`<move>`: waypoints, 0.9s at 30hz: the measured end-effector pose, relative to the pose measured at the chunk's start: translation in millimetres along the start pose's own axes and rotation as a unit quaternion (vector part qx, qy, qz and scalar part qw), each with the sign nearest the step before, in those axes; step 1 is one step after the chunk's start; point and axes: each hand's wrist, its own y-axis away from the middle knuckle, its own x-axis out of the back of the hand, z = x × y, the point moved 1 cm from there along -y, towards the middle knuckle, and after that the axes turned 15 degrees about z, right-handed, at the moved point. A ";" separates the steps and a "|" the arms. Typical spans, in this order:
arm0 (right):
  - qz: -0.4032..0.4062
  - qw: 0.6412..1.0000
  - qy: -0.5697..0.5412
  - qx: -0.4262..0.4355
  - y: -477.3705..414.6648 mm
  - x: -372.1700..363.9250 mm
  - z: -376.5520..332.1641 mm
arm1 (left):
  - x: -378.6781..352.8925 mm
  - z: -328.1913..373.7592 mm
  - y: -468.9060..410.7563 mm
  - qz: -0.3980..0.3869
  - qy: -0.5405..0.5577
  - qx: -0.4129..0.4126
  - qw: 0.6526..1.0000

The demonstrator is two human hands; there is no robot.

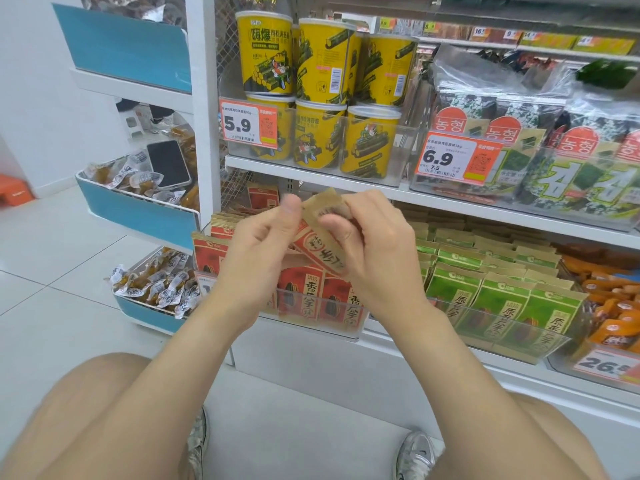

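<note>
The left hand [258, 244] and right hand [377, 247] both pinch the red seed packet [317, 245], its long axis tilted near-to-far, just above the clear bin [301, 322].

One head-worn wide-angle camera looks forward and down, apparently from a crouch, near the shelf [311, 175], with left hand [254, 247] and right hand [375, 249] mid-frame.

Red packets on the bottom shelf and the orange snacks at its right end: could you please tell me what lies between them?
Green packets in a clear bin fill that stretch, as the head view shows.
</note>
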 end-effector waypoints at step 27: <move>-0.002 0.997 0.045 0.055 2.7 0.3 15.8 | 2.9 -12.5 0.8 -0.028 -0.022 0.069 0.997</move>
